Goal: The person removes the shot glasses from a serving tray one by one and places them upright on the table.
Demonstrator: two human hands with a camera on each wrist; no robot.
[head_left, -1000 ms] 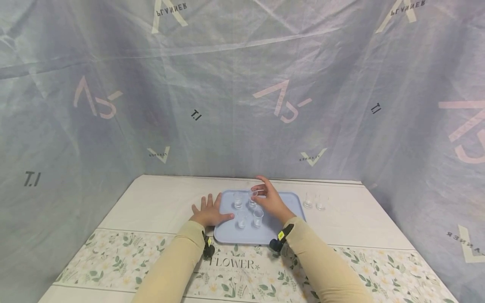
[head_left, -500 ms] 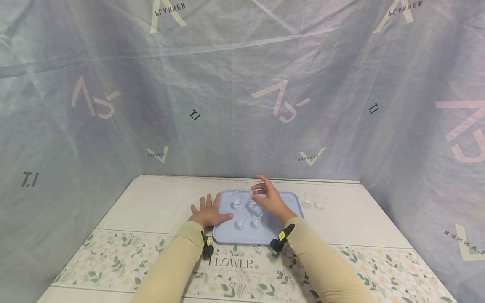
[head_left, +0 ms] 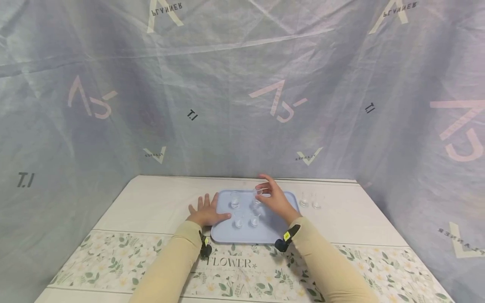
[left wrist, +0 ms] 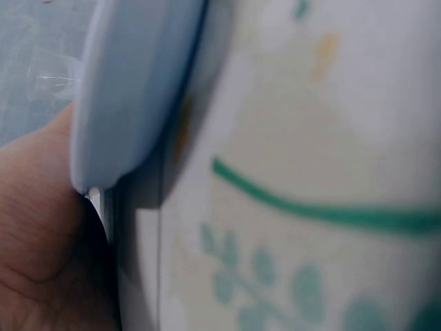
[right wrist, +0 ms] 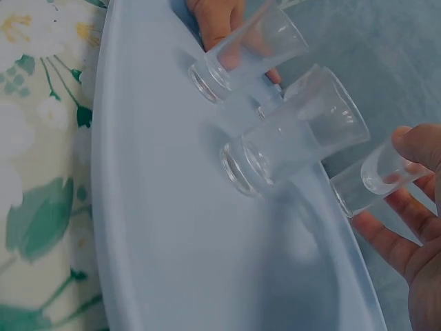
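A light-blue tray (head_left: 227, 236) lies on the table with small clear shot glasses on it. My left hand (head_left: 206, 213) rests at its left edge, fingers spread and straight, thumb over the rim. At the tray's back, my right hand (head_left: 279, 203) pinches a shot glass (right wrist: 368, 181) between thumb and fingers. Whether that glass touches the tray cannot be told. Two shot glasses stand in front, a left one (head_left: 238, 221) and a right one (right wrist: 296, 134). Another shot glass (head_left: 235, 200) stands at the back left.
Right of the tray, two more shot glasses (head_left: 304, 200) stand close together on the white tabletop (head_left: 348, 221). A flowered band with lettering (head_left: 231, 262) runs along the front. Grey-blue printed cloth (head_left: 227, 139) hangs at the back and both sides.
My right hand has shifted slightly right over the tray with the pinched shot glass. The left hand keeps its place at the tray edge. The head view has turned a little.
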